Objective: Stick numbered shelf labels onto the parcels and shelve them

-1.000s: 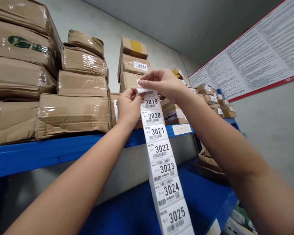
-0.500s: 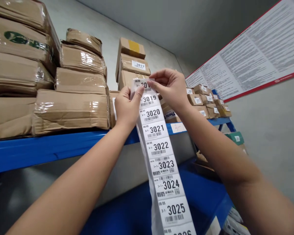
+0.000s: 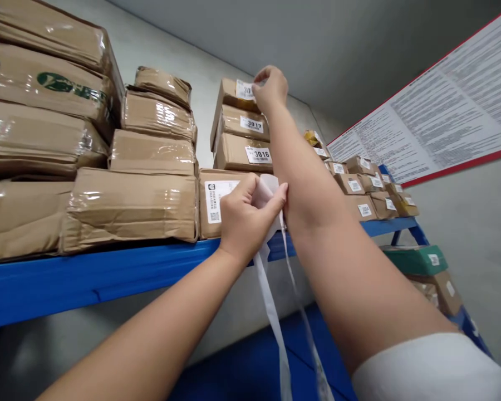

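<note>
My right hand (image 3: 271, 89) is raised to the top box (image 3: 230, 94) of a short stack, fingers curled and pinching the right edge of a white number label (image 3: 244, 89). That label lies against the box front above yellow tape, and only "30" shows. Below it are boxes labelled 3017 (image 3: 239, 120) and 3016 (image 3: 236, 150). Lower down, my left hand (image 3: 248, 214) is closed on a strip of labels (image 3: 271, 312), thumb and fingers pinching its upper end. The strip hangs down in two lengths, mostly edge-on, so its printing cannot be read.
Plain taped cartons (image 3: 133, 203) are stacked at left on a blue shelf (image 3: 108, 278). Smaller labelled boxes (image 3: 354, 186) stand at right behind my right forearm. A green box (image 3: 417, 259) sits lower right, and a red-edged notice board (image 3: 442, 100) hangs on the wall.
My right hand has moved from the strip's top up to the top box, with a label now there. My left hand has lowered slightly, and the strip has turned edge-on.
</note>
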### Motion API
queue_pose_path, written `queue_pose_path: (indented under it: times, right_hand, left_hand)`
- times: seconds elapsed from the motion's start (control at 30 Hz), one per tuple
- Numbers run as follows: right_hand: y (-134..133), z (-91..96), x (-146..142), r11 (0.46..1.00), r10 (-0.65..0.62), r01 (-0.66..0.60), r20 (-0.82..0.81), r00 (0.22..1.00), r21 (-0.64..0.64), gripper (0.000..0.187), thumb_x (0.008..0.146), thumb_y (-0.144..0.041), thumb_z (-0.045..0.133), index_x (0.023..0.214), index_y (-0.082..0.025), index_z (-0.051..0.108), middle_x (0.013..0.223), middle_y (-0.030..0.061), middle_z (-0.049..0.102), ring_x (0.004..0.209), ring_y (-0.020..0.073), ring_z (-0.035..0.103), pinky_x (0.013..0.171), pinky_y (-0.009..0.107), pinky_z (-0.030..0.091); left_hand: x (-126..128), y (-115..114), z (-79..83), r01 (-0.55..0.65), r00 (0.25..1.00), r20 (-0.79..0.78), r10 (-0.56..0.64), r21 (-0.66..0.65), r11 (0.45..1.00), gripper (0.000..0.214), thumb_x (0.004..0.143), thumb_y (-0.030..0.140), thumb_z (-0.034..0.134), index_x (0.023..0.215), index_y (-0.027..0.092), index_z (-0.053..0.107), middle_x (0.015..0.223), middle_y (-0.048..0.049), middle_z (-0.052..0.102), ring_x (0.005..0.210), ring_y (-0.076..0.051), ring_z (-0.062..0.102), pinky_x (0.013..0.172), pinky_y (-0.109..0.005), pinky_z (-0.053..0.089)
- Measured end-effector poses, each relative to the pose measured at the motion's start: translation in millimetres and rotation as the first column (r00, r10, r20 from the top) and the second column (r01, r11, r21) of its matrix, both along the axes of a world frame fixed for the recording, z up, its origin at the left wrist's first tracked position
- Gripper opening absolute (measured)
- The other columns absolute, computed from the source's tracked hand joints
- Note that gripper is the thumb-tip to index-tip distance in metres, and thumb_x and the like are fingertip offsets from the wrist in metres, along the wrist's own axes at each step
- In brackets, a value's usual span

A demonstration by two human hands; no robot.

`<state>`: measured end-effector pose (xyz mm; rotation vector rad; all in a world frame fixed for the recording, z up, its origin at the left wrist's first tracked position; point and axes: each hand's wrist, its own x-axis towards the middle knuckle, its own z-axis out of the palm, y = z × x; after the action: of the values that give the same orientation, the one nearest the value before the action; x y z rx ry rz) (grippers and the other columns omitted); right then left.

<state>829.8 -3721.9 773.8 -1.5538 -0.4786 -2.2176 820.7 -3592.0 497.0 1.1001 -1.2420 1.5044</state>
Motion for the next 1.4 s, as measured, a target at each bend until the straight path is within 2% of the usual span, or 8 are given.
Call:
queue_pose_path:
  times: [0.13,0.27,0.4,0.57,0.77,1.0,1.2,1.4]
  right_hand:
    - [9.5,-16.4,-0.1,0.997,-0.052,0.052,-0.015,0.999,0.051,0.018,0.083,-0.012,0.06,0.101,-0.018,0.059,0.109,0.0073,0.06,0.113,0.0256,0.054,0.104,0.047,0.04]
    - [25.5,-24.7,-11.4,0.985,-0.121,0.127,-0.057,0.991,0.12,0.072,0.08,-0.012,0.067,0.14,-0.024,0.029,0.129,0.0116,0.048,0.118,0.0288,0.052,0.105,0.051,0.038]
    - [51.7,-27.4,-13.1,0.963,-0.039,0.07,-0.123,0.992,0.262,0.097,0.074,-0.049,0.071,0.142,-0.008,0.014,0.139,0.0258,0.037,0.132,0.0389,0.036,0.109,0.054,0.029]
    - [71.0,-31.4,-0.9,0.943,0.14,-0.079,-0.168,0.976,0.324,0.089,0.069,-0.048,0.076,0.127,-0.006,0.024,0.124,0.021,0.053,0.121,0.0346,0.046,0.103,0.046,0.038]
    - [52.4,-52.2,-26.2,0.965,-0.044,0.007,0.136,0.99,0.261,0.067,0.081,-0.055,0.063,0.125,-0.019,0.028,0.139,0.0105,0.041,0.123,0.0179,0.034,0.108,0.03,0.032]
    - [4.6,-172.2,-96.9,0.901,-0.399,0.357,0.151,0.904,0.245,0.054,0.089,-0.055,0.045,0.126,-0.016,0.037,0.135,0.0178,0.028,0.143,0.0386,0.01,0.101,0.066,0.03]
    - [-39.6,-302.0,-158.0,0.864,-0.445,0.4,0.091,0.891,0.306,0.067,0.075,-0.05,0.066,0.127,-0.024,0.034,0.132,0.0156,0.031,0.143,0.0367,0.013,0.105,0.063,0.033]
    - [-61.4,-381.7,-186.9,0.867,-0.398,0.348,0.076,0.914,0.356,0.076,0.058,-0.052,0.077,0.113,-0.026,0.032,0.132,0.0161,0.03,0.137,0.0336,0.025,0.104,0.057,0.038]
  left_hand:
    - [-0.4,5.3,-1.0,0.02,1.0,0.001,-0.02,-0.018,1.0,0.036,0.079,0.033,0.067,0.057,0.021,0.041,0.054,0.0059,0.039,0.053,-0.01,0.035,0.052,-0.023,0.03]
    - [-0.5,10.7,-2.9,0.064,0.998,-0.004,-0.064,-0.032,0.997,0.039,0.078,0.032,0.068,0.056,0.021,0.038,0.052,0.0062,0.037,0.052,-0.01,0.034,0.051,-0.023,0.03]
    - [-0.8,14.6,-3.4,0.117,0.993,-0.015,-0.119,-0.07,0.991,0.035,0.08,0.03,0.065,0.058,0.021,0.04,0.055,0.0061,0.038,0.052,-0.009,0.034,0.052,-0.023,0.031]
    - [-1.7,16.3,-2.0,0.106,0.993,-0.026,-0.112,-0.152,0.983,0.033,0.081,0.026,0.061,0.058,0.021,0.039,0.055,0.0064,0.036,0.052,-0.009,0.032,0.051,-0.023,0.029]
    - [-5.1,12.6,-1.2,0.022,1.0,0.002,-0.022,-0.1,0.995,0.038,0.079,0.029,0.063,0.056,0.02,0.035,0.052,0.0073,0.033,0.05,-0.009,0.031,0.051,-0.022,0.029]
    - [-15.5,6.3,-4.4,-0.179,0.983,0.047,0.178,0.01,0.984,0.04,0.078,0.035,0.064,0.054,0.02,0.035,0.048,0.0076,0.033,0.047,-0.008,0.032,0.052,-0.023,0.028]
    - [-62.0,-13.9,-20.7,-0.197,0.977,-0.058,0.205,0.13,0.972,0.043,0.066,0.048,0.075,0.096,0.025,0.055,0.074,0.0021,0.058,0.063,-0.016,0.053,0.058,-0.027,0.036]
    - [-115.9,-51.7,-46.6,-0.154,0.976,-0.093,0.196,0.339,0.928,0.088,0.063,0.037,0.077,0.141,0.034,0.036,0.066,0.0027,0.061,0.057,-0.021,0.058,0.058,-0.031,0.04]
